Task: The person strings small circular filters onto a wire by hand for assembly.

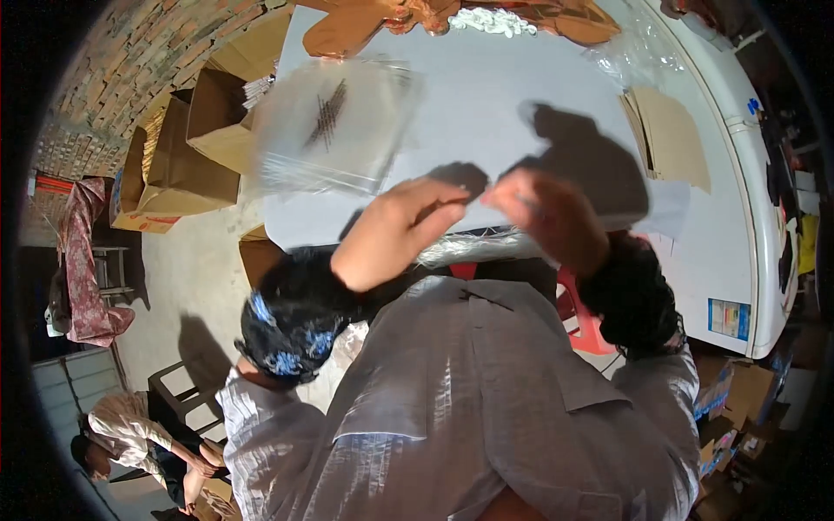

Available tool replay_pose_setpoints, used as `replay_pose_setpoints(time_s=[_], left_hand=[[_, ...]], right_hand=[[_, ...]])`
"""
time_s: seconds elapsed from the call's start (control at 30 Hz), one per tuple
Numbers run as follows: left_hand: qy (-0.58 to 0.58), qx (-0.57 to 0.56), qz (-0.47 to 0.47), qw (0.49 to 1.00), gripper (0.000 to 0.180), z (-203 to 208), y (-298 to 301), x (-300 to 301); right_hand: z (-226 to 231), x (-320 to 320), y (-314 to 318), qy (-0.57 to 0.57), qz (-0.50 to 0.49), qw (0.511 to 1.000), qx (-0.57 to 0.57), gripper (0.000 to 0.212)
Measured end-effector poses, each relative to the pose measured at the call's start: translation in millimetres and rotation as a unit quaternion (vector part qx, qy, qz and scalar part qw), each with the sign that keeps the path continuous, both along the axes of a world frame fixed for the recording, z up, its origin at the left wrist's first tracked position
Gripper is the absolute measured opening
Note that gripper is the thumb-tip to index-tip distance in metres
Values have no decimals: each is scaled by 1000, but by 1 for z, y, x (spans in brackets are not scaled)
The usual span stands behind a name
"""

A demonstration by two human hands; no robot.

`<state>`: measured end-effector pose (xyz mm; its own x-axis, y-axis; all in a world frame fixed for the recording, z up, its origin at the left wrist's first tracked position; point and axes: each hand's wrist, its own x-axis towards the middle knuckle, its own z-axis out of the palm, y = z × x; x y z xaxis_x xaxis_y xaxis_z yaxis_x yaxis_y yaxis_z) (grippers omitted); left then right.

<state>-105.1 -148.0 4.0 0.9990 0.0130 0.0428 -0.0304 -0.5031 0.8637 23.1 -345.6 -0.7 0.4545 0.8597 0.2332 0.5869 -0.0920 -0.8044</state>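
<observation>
My left hand (395,230) is held over the table's near edge, thumb and forefinger brought together; anything between their tips is too small to make out. Facing it, my right hand (556,217) has curled, pinched fingers, slightly blurred, with the fingertips close to those of the left. Below both hands, a bundle of shiny, pale clear strands or wrappers (469,249) lies along the near edge. Left of centre on the white tabletop (469,95) rests a stack of clear plastic bags (373,130), with a small heap of thin dark strips (327,115) on it.
Brown shiny sheets (343,33) and a pile of white loops (493,22) lie at the far edge. Tan paper sheets (673,139) stand at right beside a white appliance (738,217). Cardboard boxes (195,165) line the left. Another person (143,438) sits at lower left.
</observation>
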Motion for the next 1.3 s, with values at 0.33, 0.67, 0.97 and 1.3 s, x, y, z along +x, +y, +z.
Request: replay_pose_setpoints(time_s=[0.33, 0.67, 0.97, 1.3], left_hand=[[-108, -194, 26, 975, 20, 108, 25, 75], [-93, -157, 119, 976, 17, 134, 93, 83], [-204, -53, 84, 974, 34, 119, 84, 88], [130, -388, -64, 910, 40, 102, 88, 76]], right_hand=[[72, 45, 79, 296, 5, 943, 154, 38], [95, 65, 87, 395, 47, 910, 120, 28], [133, 79, 88, 101, 64, 992, -48, 25], [131, 88, 104, 43, 47, 998, -23, 26]])
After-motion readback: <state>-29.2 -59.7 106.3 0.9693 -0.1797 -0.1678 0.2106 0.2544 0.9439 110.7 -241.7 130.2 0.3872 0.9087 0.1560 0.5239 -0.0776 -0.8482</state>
